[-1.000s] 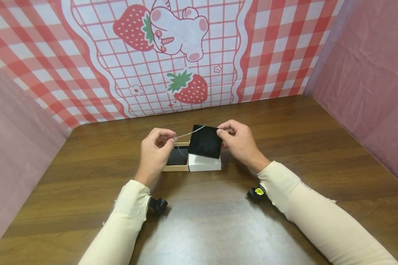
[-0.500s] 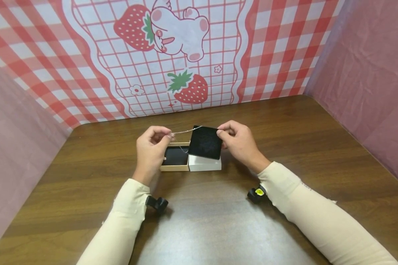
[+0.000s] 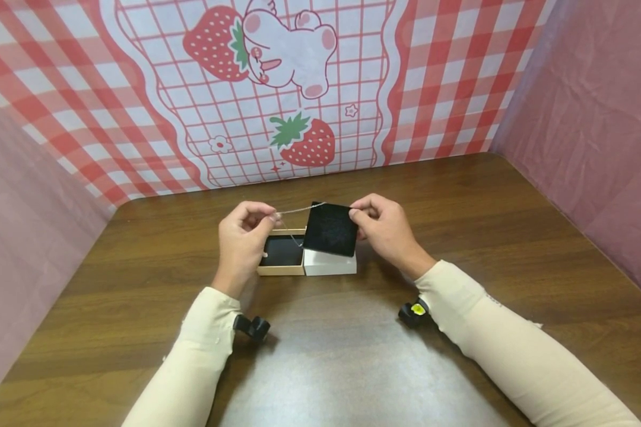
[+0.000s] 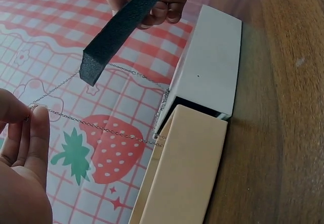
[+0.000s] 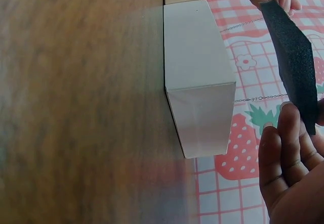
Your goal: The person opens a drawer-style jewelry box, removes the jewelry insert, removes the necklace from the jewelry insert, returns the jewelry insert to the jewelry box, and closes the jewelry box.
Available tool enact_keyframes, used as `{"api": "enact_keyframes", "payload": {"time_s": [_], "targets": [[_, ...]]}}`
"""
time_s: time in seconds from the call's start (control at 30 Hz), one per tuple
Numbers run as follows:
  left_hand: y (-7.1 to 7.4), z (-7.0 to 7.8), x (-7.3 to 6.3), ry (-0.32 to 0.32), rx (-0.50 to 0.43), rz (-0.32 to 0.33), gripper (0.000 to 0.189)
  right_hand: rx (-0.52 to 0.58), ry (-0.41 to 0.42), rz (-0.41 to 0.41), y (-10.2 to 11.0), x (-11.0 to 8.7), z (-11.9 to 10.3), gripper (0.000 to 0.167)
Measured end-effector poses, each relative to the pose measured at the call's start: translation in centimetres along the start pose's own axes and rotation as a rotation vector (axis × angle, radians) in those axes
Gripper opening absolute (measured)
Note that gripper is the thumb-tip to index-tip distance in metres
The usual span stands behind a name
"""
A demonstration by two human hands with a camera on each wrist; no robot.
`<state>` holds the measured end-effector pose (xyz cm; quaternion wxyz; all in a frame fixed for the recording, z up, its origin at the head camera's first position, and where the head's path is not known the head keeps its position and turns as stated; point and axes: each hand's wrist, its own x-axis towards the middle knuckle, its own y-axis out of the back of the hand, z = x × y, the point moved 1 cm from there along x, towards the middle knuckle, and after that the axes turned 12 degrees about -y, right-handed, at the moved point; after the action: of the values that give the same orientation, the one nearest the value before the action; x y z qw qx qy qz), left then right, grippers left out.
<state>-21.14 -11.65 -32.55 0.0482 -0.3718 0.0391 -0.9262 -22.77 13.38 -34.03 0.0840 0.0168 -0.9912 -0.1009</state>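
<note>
My left hand [image 3: 243, 240] pinches a thin silver chain necklace [image 4: 111, 132] between thumb and fingertips. One strand runs from those fingers to the far left corner of a square black foam pad [image 3: 328, 229]; another slopes down toward the boxes. My right hand [image 3: 389, 230] grips the pad by its right edge, thumb on top, holding it tilted in the air. Below are an open tan box [image 3: 281, 271] with a black inside and, against its right side, a white box [image 3: 330, 264]. In the left wrist view more chain hangs behind the pad, down by the white box.
The boxes stand on a brown wooden table [image 3: 331, 356]. Behind it hangs a red-and-white checked cloth [image 3: 443, 77] with strawberries, and a pink cloth [image 3: 593, 130] covers the right side. Small black wrist cameras sit under both cream sleeves [image 3: 208, 332].
My left hand has shifted a little to the left with the necklace, drawing the upper strand away from the pad and uncovering more of the tan box. The right hand and pad have barely moved.
</note>
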Motion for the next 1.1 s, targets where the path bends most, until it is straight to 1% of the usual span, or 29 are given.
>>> {"api": "enact_keyframes", "payload": {"time_s": [0.37,0.7,0.87,1.1], "targets": [[0.0,0.6,0.3,-0.019,0.031,-0.018,0.008,0.002,-0.016,0.003,0.0,0.1,0.0,0.012],[0.2,0.9,0.5,-0.007,0.024,0.007,0.008,-0.008,-0.021,-0.003,0.1,0.1,0.1,0.011],[0.1,0.9,0.5,-0.002,0.008,0.023,0.007,-0.010,-0.026,-0.007,0.1,0.1,0.2,0.013],[-0.1,1.1,0.6,0.000,-0.059,0.062,0.009,-0.007,-0.023,-0.011,0.1,0.0,0.2,0.013]]}}
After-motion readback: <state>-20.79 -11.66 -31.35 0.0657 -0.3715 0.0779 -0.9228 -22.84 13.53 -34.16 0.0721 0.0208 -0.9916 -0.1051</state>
